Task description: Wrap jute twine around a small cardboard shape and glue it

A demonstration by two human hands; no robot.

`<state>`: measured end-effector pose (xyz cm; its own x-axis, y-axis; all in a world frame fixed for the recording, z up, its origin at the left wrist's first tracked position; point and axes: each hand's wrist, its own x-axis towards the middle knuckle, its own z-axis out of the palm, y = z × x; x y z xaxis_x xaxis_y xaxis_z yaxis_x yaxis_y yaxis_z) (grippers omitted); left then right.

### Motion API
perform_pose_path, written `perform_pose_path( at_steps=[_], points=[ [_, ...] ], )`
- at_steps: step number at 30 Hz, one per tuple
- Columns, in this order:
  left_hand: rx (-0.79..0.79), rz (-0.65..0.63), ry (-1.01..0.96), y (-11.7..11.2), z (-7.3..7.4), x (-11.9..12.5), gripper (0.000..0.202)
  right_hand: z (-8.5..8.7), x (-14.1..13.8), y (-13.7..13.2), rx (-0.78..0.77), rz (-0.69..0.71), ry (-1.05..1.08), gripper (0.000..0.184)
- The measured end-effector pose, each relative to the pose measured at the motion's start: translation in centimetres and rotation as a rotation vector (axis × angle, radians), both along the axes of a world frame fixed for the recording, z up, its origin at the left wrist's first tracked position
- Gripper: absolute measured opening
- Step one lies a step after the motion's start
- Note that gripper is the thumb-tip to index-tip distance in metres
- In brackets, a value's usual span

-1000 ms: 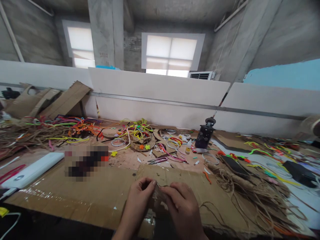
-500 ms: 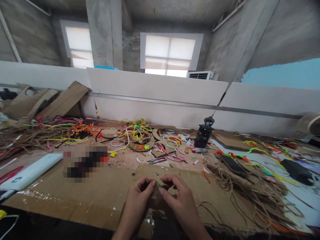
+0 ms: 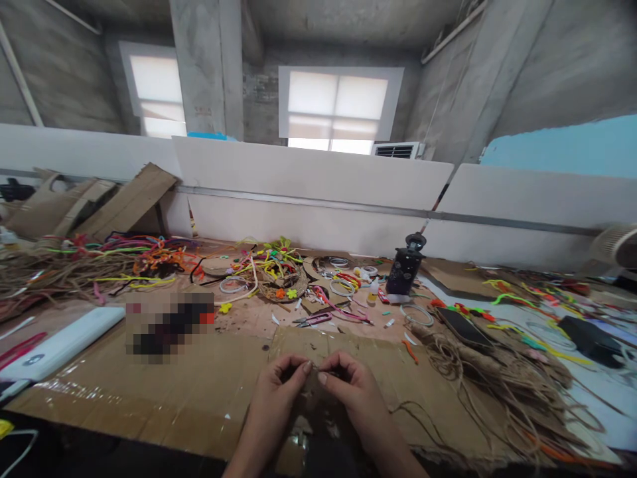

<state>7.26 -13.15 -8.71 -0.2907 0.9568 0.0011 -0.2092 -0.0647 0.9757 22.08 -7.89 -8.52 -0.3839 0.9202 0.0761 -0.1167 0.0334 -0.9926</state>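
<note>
Both hands have crept together on the cardboard [image 3: 199, 392]: left hand [image 3: 279, 385] and right hand [image 3: 348, 388] now pinch a small brown scrap [image 3: 312, 388] between fingertips, just this side of the scissors [image 3: 313, 320], so they're working it finer.

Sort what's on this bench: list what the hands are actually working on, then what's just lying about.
In hand:
- left hand and right hand, fingertips pinching a small brown piece between them
- cardboard sheet under the hands

Lying about:
- scissors
- black bottle
- jute twine pile
- coloured pipe cleaners
- phone
- white slab
</note>
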Motion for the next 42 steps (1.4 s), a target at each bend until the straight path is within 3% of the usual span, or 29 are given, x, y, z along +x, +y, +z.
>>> perform_pose_path(
  at_steps=[13,22,33,39,42],
  points=[
    [0.014,0.031,0.021,0.1,0.4,0.0,0.033,-1.1,0.0,-0.1,0.019,-0.003,0.042,0.032],
    [0.022,0.016,0.014,0.0,0.1,0.0,0.032,0.7,-0.4,-0.9,0.014,-0.053,-0.003,0.023],
    [-0.007,-0.034,0.07,-0.2,2.4,0.3,0.029,1.5,0.4,-1.1,0.318,-0.115,-0.25,0.018],
    [0.025,0.001,0.067,-0.1,1.6,0.2,0.023,1.8,1.0,-1.2,0.255,-0.057,-0.21,0.027],
    [0.016,-0.015,0.005,0.1,1.4,0.2,0.027,1.7,1.2,-1.1,0.222,-0.052,-0.182,0.021]
  ],
)
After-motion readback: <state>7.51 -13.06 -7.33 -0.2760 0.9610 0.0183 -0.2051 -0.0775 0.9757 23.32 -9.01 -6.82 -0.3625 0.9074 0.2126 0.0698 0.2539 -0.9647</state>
